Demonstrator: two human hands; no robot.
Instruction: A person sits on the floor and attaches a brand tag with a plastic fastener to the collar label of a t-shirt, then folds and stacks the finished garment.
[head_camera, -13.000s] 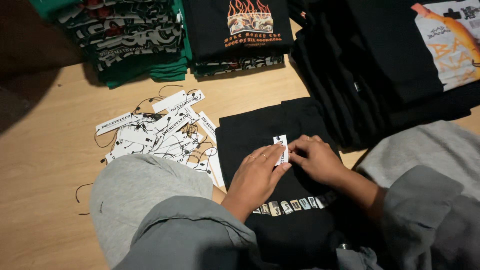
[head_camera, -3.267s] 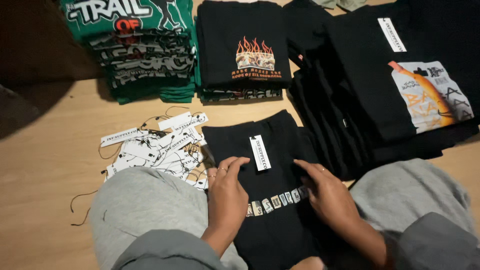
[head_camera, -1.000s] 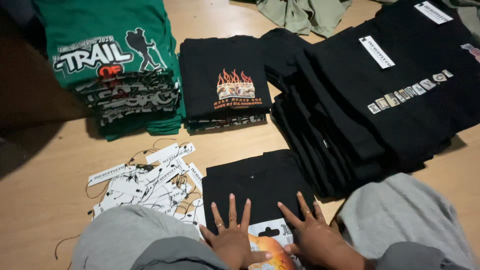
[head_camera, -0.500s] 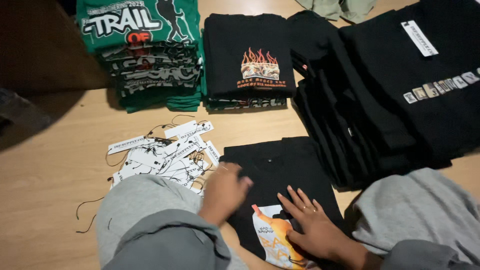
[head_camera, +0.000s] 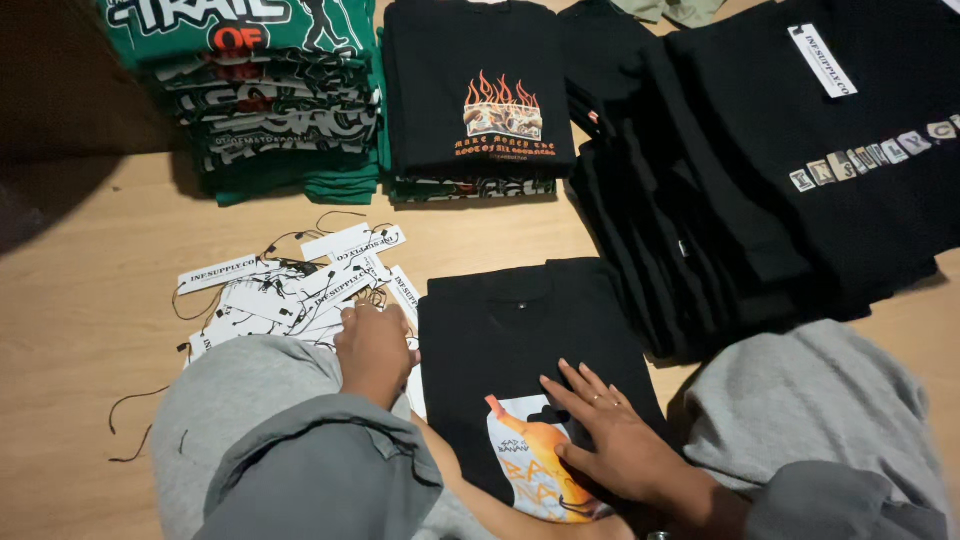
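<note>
tagging step, by the look of it: left hand down in the pile of white hang tags on the wooden floor, fingers curled and hidden, grip impossible to tell. right hand flat, fingers spread open, holding nothing, pressing the folded black t-shirt between the knees. likely next: lifting one tag free of the tangled strings.
</note>
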